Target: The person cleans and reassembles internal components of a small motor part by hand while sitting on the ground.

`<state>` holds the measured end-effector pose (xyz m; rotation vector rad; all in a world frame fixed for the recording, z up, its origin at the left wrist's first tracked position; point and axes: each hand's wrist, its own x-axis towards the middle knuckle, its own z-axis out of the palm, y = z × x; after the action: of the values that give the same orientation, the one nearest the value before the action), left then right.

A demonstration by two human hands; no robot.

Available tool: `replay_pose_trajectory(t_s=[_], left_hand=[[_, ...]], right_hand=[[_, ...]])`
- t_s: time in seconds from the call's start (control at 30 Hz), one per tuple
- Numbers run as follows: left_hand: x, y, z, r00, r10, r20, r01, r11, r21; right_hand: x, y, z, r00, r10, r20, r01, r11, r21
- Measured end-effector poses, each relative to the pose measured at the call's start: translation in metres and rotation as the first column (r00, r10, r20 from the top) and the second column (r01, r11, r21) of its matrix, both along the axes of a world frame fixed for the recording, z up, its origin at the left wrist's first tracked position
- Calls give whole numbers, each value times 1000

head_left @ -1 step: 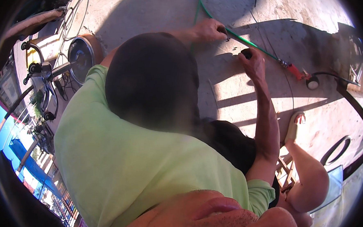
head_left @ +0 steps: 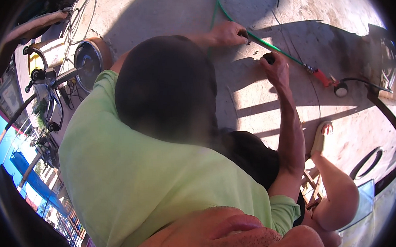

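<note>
Where the right hand [head_left: 278, 69] bends over the bare floor, its thumb and fingers curl nearly closed about a small dark lump [head_left: 268, 58], rounded and matt, too deep in shade to tell its kind. Just beyond that thumb, toward the other hand, lie small dark bits [head_left: 256, 52], thin and flake-like. The left hand [head_left: 226, 33] faces it across a narrow gap, its fingers folded inward; their tips are so dark that I cannot tell whether they grip something.

Below both sets of fingers spreads the floor [head_left: 256, 120], rough pale concrete, stained and striped with hard shadows. A smooth green hose [head_left: 271, 46] slants past them on the far side, ending right of the right fingers in a shiny metal coupling [head_left: 307, 68], a red handle [head_left: 320, 77] and a round gauge [head_left: 341, 90] with a thin black tube [head_left: 366, 81].

Farther right and nearer the body are a pale sandal [head_left: 318, 141] on a bare foot and a slim black ring [head_left: 360, 164], seemingly rubber. Left of the left fingers, past a knee in smooth dark cloth [head_left: 164, 86], a round glossy disc [head_left: 87, 66] adjoins a curved-legged base with casters [head_left: 50, 81].
</note>
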<state>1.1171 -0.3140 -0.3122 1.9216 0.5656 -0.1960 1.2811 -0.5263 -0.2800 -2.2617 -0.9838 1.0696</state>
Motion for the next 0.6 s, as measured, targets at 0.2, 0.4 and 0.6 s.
replay_pose_trajectory(t_s=[0.2,0.4,0.6], left_hand=[[12,-28,-9,994,-107,12,98,946,310],[12,-29,-3,984,-174,43,148,922,358],[21,-30,-15,989,-127,-76,145,930,338]], right_hand=[[4,-9,0,1000,-31,6,31,999,-28],[-1,-2,1,1000,-16,2,16,1000,-21],[-2,-3,-6,1000,-10,16,10,1000,-25]])
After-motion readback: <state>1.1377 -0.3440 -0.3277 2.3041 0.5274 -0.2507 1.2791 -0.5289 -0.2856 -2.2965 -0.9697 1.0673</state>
